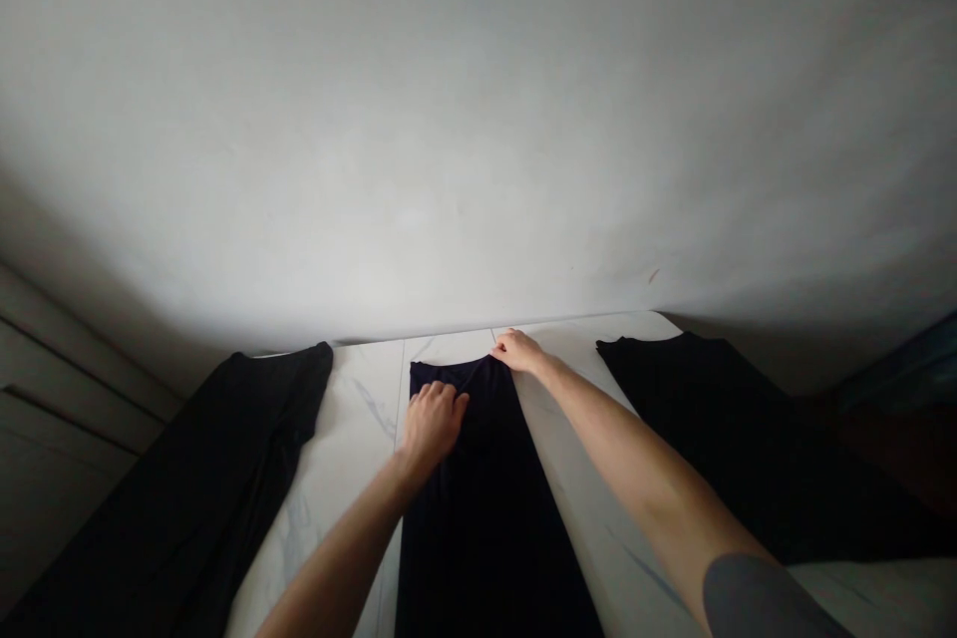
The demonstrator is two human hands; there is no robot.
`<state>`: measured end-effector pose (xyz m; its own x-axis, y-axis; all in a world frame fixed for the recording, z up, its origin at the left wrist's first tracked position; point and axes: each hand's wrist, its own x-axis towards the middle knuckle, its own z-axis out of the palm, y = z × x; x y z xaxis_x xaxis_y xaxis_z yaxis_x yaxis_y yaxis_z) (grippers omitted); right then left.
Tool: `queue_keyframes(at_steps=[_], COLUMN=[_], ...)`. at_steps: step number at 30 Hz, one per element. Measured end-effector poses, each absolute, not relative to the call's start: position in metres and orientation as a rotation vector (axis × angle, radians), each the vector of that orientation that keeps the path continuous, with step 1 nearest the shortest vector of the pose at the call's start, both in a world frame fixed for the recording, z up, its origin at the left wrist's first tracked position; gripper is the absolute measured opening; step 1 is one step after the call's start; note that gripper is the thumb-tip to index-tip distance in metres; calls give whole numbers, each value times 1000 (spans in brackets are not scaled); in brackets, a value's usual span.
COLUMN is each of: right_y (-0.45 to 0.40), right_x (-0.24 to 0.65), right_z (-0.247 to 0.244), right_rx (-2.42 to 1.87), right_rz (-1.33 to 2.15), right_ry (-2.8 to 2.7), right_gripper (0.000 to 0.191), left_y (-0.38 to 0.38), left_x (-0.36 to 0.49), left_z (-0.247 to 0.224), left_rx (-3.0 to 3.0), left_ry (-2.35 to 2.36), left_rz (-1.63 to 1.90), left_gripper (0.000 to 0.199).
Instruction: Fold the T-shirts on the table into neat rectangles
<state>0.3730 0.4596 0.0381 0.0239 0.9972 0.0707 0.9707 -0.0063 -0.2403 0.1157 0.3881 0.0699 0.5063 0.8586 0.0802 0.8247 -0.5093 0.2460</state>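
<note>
A dark navy garment (493,518) lies lengthwise on a white marbled table (359,429), its top edge near the table's far side. My right hand (515,350) pinches the right corner of that top edge. On the upper left part of the same cloth is my left hand (435,419), its fingers curled down on the fabric; the fingertips are partly hidden, and whether they grip a fold cannot be made out.
One black garment (201,478) covers the table's left side and another black garment (718,439) the right. A pale wall (449,140) stands behind the far edge. White panels (60,399) are at the far left.
</note>
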Motion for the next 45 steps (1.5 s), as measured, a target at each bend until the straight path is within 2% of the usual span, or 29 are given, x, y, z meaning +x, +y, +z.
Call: queue_keyframes(at_steps=[4, 6, 14, 20, 22, 25, 27, 30, 34, 37, 41, 45], right_y=[457, 457, 461, 461, 461, 460, 459, 456, 453, 445, 403, 318], right_x=[375, 376, 379, 378, 379, 378, 378, 376, 373, 371, 371, 368], right_z=[38, 37, 34, 32, 31, 30, 30, 31, 33, 36, 39, 37], right_rx=[-2041, -2029, -2015, -2029, -2030, -2028, -2029, -2035, -2042, -2033, -1986, -1838], right_rz=[168, 167, 180, 160, 154, 150, 151, 153, 159, 173, 190, 153], right_ry=[-2063, -2066, -2066, -2044, -2040, -2029, -2015, -1983, -1933, -1895, -1888, -1920], right_gripper=[20, 20, 23, 23, 24, 25, 24, 23, 21, 21, 29, 33], left_y=[424, 432, 441, 444, 441, 431, 421, 404, 388, 379, 364, 348], left_x=[123, 122, 118, 121, 119, 116, 117, 119, 118, 109, 92, 84], left_z=[69, 65, 45, 32, 35, 45, 51, 54, 50, 48, 46, 47], left_rx=[2406, 2373, 2043, 1790, 1779, 1952, 2217, 2581, 2693, 2716, 2785, 2830], left_ry=[1564, 1534, 1535, 1615, 1627, 1665, 1647, 1338, 1085, 1097, 1009, 1140], left_rz=[248, 270, 575, 651, 645, 593, 525, 382, 171, 271, 226, 265], left_gripper=[10, 4, 18, 29, 26, 21, 33, 46, 47, 49, 45, 49])
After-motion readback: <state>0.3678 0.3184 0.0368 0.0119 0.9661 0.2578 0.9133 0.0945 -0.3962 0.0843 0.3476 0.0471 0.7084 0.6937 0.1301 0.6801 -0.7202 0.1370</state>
